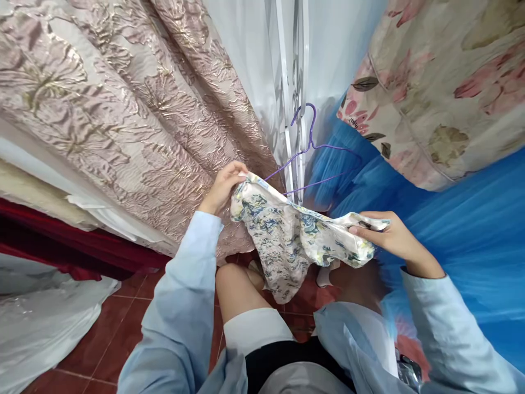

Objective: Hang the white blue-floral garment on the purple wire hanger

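A small floral garment (283, 230), white with blue and yellow print, hangs stretched between my two hands. My left hand (227, 183) pinches its upper left corner between thumb and fingers. Its right end is gripped by my right hand (388, 232), thumb on top of the cloth. Just behind the garment's top edge a purple hanger (311, 145) hangs by its hook from white straps. The cloth hides part of the hanger's lower left side, so I cannot tell whether the two touch.
Pink brocade fabric (123, 120) hangs along the left. Blue tulle (451, 235) and floral cloth (435, 109) hang on the right. White fabric (241, 33) covers the back. Dark red cloth (82, 241) and clear plastic (45, 323) lie at lower left, above red floor tiles (110, 339).
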Available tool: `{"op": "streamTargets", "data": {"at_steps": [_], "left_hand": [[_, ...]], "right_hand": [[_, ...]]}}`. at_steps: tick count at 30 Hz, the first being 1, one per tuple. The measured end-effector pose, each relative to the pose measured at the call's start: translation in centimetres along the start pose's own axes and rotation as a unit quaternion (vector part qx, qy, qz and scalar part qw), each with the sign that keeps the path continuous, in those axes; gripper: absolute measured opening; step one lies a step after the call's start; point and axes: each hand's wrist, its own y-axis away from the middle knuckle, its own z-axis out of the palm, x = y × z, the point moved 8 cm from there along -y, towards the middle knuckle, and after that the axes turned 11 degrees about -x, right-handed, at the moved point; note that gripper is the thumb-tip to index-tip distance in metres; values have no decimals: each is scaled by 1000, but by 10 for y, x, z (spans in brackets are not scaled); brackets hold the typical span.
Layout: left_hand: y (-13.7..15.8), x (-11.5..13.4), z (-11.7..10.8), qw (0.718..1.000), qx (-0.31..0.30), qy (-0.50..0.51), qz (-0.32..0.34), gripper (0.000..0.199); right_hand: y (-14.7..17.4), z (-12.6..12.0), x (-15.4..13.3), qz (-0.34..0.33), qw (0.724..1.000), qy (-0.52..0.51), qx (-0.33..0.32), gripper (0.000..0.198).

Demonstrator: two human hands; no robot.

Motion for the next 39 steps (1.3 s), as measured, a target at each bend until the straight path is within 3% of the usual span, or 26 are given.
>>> {"op": "streamTargets", "data": {"at_steps": [6, 9, 13, 17, 22, 26, 31, 35, 39], "left_hand": [[-38, -8, 37, 981, -18, -186, 46, 25], [-43, -18, 43, 973, -37, -228, 24, 21], [-34, -41, 34, 985, -95, -134, -50, 21], [-20, -61, 28, 980, -149, 1, -133, 15], [-26, -52, 16, 986, -101, 34, -126, 34], [-37, -45, 14, 988, -81, 92, -96, 36], [-36, -54, 4, 985, -64, 125, -100, 31], [-26, -49, -16, 992, -37, 63, -107, 32], [-22, -18, -9, 991, -79, 69, -86, 36]], "right_hand": [[-6, -11, 23, 18, 998, 60, -6, 45], [-10, -16, 34, 30, 997, 73, 4, 46], [-10, -21, 45, 46, 996, 75, 22, 45], [-11, -25, 35, 9, 994, 99, 54, 47], [-35, -30, -3, -151, 971, 144, 117, 31], [-84, -17, -17, -241, 951, 165, 101, 23], [-141, 1, 8, -206, 968, 122, 75, 23], [-148, 14, 23, -182, 976, 93, 73, 28], [-147, 35, 21, -167, 983, 71, 41, 28]]}}
